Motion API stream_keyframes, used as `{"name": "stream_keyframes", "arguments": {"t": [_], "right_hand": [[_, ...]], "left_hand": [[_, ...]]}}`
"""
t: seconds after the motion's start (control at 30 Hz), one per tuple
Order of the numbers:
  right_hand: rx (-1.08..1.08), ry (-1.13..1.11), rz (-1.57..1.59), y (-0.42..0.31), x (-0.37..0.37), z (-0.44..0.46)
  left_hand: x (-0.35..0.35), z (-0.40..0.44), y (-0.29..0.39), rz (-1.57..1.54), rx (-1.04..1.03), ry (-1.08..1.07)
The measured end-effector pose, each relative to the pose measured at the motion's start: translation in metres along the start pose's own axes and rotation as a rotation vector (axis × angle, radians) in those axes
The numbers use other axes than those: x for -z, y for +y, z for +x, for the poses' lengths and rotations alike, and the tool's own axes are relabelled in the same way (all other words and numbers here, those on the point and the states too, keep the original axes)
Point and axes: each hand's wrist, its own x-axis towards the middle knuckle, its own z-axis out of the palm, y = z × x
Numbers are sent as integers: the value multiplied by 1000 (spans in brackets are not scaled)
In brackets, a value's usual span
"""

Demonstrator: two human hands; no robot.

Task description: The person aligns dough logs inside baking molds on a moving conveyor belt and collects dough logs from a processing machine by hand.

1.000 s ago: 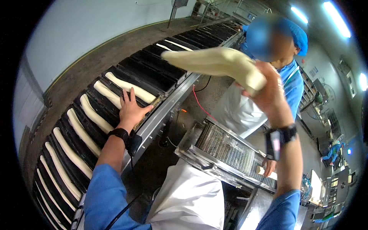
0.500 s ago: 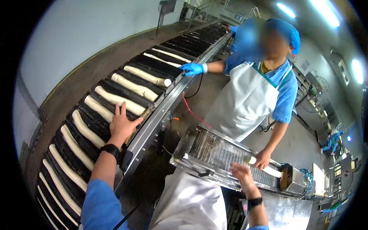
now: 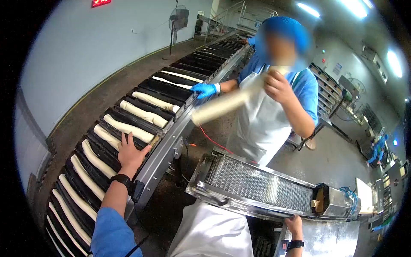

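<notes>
Wall [image 3: 102, 47]: pale, behind a long row of black pans [image 3: 162, 89].
Left hand [image 3: 132, 155]: fingers spread wide at the near ends of the pans.
Dough [image 3: 127, 127]: one strip lies just beyond the left hand's fingertips, another runs up to its fingers, partly hidden; more fill pans on both sides.
Right hand [image 3: 294, 224]: at the near rim of the mesh conveyor [image 3: 239, 175]; cannot tell how tightly it closes.
Co-worker [image 3: 261, 132]: bare hand [image 3: 278, 88] holds a blurred strip [image 3: 224, 105] aloft, apart from the left hand; gloved hand [image 3: 204, 90] at the pans' edge.
</notes>
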Motion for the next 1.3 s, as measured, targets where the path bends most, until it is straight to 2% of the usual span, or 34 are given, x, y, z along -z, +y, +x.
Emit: {"name": "stream_keyframes", "arguments": {"t": [0.1, 0.13, 0.2, 0.3, 0.37, 0.43, 0.47, 0.53, 0.73, 0.83, 1.0, 1.1, 1.13, 1.2, 1.23, 1.27, 1.3], "right_hand": [[73, 272, -383, 33, -23, 23], [70, 260, -389, 35, -24, 21], [122, 334, -362, 32, -26, 23], [119, 293, -377, 18, -16, 15], [80, 251, -374, 11, -10, 17], [34, 82, -452, 12, -6, 25], [24, 85, -454, 13, -8, 27], [107, 241, -495, 20, -17, 26], [111, 310, -528, 27, -24, 23], [96, 337, -433, 18, -25, 20], [67, 326, -378, 3, -22, 13], [-82, 162, -359, -10, -13, 9], [-100, 173, -352, -24, -8, 3], [-55, 233, -310, -50, 1, -3], [191, 329, -279, -36, -6, 6], [186, 329, -274, -33, -8, 10], [332, 371, -318, -49, -7, 12]], "left_hand": [[-9, -1, 0, 80, -33, -4], [-8, -2, 3, 84, -56, 1], [0, -4, 17, 336, -87, -42], [-20, 6, 12, 320, -181, 22], [-35, 24, 9, 176, -215, -108], [-38, 30, 14, 153, -247, -108], [-38, 31, 16, 134, -279, -108], [-37, 30, 21, 149, -293, -101], [-42, 40, 18, 102, -360, -143], [-47, 41, 11, 69, -424, -62], [-58, 48, 6, 67, -431, -18], [-51, 44, 9, 35, -388, -70], [-45, 41, 10, 27, -377, -103], [-53, 42, 6, -12, -446, -12], [-53, 46, 2, 54, -424, -72], [-54, 48, 1, 58, -430, -71], [-56, 50, -2, 90, -438, -74]]}}
